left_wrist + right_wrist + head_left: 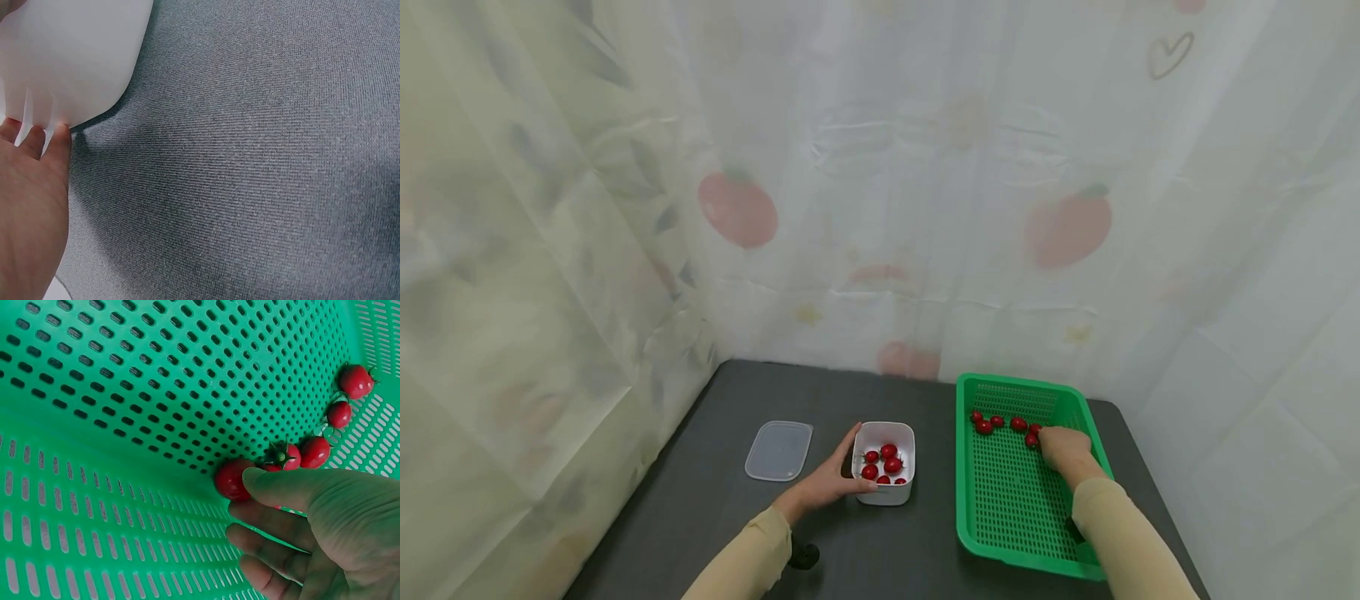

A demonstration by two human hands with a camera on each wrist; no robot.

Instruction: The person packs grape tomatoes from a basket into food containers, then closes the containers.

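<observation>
In the head view my left hand (826, 482) holds a white plastic container (883, 496), thumb along its near side and fingers at its left. Several cherry tomatoes (892, 465) lie inside. The left wrist view shows fingertips (61, 131) of that hand against the container's smooth wall (81, 56). My right hand (1066, 450) reaches into a green perforated basket (964, 500) on the right. Up close, its thumb and index finger pinch a cherry tomato (231, 479) near the basket's corner. Other tomatoes lie in a row beyond, one with a green calyx (281, 456).
A translucent lid (779, 451) lies flat left of the container on the dark table (700, 517). A small black object (804, 556) shows beside the left sleeve. Printed curtains (887, 208) hang behind the table and at its sides.
</observation>
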